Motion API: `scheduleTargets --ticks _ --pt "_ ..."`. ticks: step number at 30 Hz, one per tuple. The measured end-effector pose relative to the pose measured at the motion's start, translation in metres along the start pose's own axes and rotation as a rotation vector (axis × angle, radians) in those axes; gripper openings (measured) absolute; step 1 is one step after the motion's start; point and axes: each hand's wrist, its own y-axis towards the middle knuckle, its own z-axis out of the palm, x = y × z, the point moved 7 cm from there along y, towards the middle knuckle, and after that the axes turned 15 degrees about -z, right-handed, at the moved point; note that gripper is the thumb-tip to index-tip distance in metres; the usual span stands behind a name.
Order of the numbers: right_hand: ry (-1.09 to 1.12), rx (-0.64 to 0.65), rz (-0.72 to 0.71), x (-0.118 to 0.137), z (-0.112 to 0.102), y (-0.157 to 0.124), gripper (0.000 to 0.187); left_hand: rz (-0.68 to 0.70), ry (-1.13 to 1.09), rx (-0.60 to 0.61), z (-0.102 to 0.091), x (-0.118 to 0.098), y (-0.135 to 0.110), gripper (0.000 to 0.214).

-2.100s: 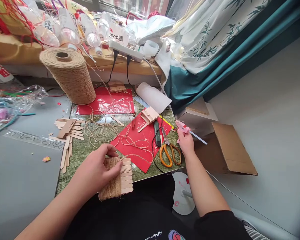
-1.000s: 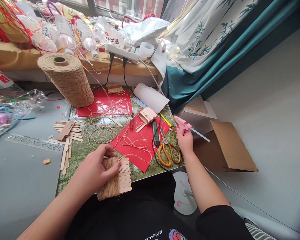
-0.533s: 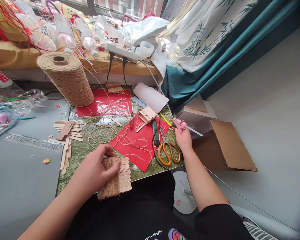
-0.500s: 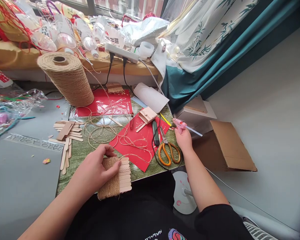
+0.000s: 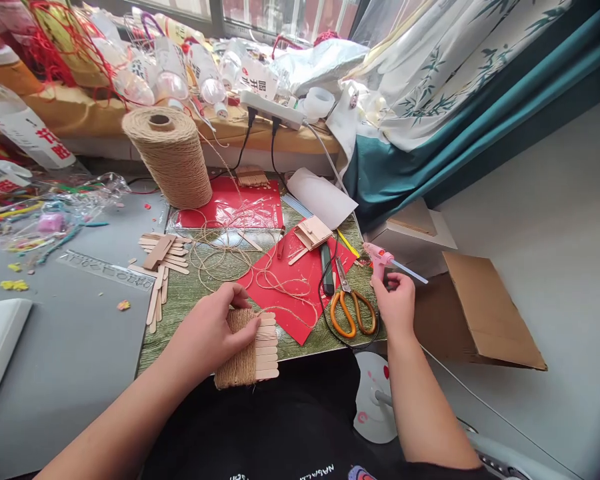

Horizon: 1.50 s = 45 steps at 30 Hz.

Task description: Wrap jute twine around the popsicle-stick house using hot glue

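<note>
My left hand (image 5: 225, 337) is closed around a flat row of wooden craft sticks (image 5: 267, 347) wrapped in jute twine (image 5: 237, 357); the thumb presses on the wrapped part and the bare rounded ends point right. The twine runs from this panel in loose loops (image 5: 223, 257) toward the large twine spool (image 5: 173, 160). At the table's right edge my right hand (image 5: 396, 300) has its fingers curled at the handle of a pink hot glue gun (image 5: 379, 257). A pale glue stick (image 5: 411, 272) juts from the gun's rear. Orange-handled scissors (image 5: 351, 310) lie between the hands.
Red sheets (image 5: 280, 287) lie on the green mat, with a small stick-built piece (image 5: 313, 232) and a utility knife (image 5: 327, 267) on them. Loose craft sticks (image 5: 163, 260) are piled left. A white roll (image 5: 321, 198), power strip (image 5: 273, 109) and open cardboard box (image 5: 490, 310) stand around.
The view has swung left, so everything appears farther right. My right hand has shifted lower and back on the glue gun's handle. My left hand keeps hold of the twine-wrapped sticks.
</note>
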Motion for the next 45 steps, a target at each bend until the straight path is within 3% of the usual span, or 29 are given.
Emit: scheduleTargets --ticks 3,5,7,9,13,17,24,31,38,45 --pt "-0.048 -0.069 -0.118 0.036 -0.017 -0.024 0.024 0.005 -0.008 0.003 0.000 -0.002 0.000 0.036" --pt "0.047 0.000 -0.277 0.079 -0.013 -0.037 0.016 0.010 -0.010 0.005 0.000 -0.002 0.000 0.036" --pt "0.234 0.162 -0.399 0.127 0.002 -0.045 0.004 0.018 -0.009 -0.004 -0.001 -0.002 0.000 0.037" --pt "0.425 0.372 -0.449 0.172 0.025 -0.049 0.025 0.028 -0.009 -0.016 -0.001 -0.002 0.000 0.037" --pt "0.725 0.729 -0.351 0.226 0.069 -0.047 0.033 0.036 -0.011 -0.020 -0.001 -0.003 -0.001 0.035" --pt "0.780 0.917 -0.255 0.237 0.091 -0.044 0.023 0.030 -0.018 -0.017 -0.002 -0.004 -0.002 0.034" --pt "0.795 1.050 -0.266 0.241 0.090 -0.044 0.015 0.035 -0.051 0.002 -0.003 -0.003 -0.003 0.033" --pt "0.777 0.994 -0.277 0.252 0.103 -0.042 0.011 0.062 -0.052 -0.011 -0.002 -0.002 -0.002 0.029" --pt "0.775 0.988 -0.121 0.243 0.114 -0.047 0.016 0.057 -0.061 -0.005 0.000 0.000 -0.001 0.029" --pt "0.804 0.958 -0.073 0.246 0.122 -0.047 0.020 0.051 -0.067 0.001 -0.001 0.000 -0.002 0.030"
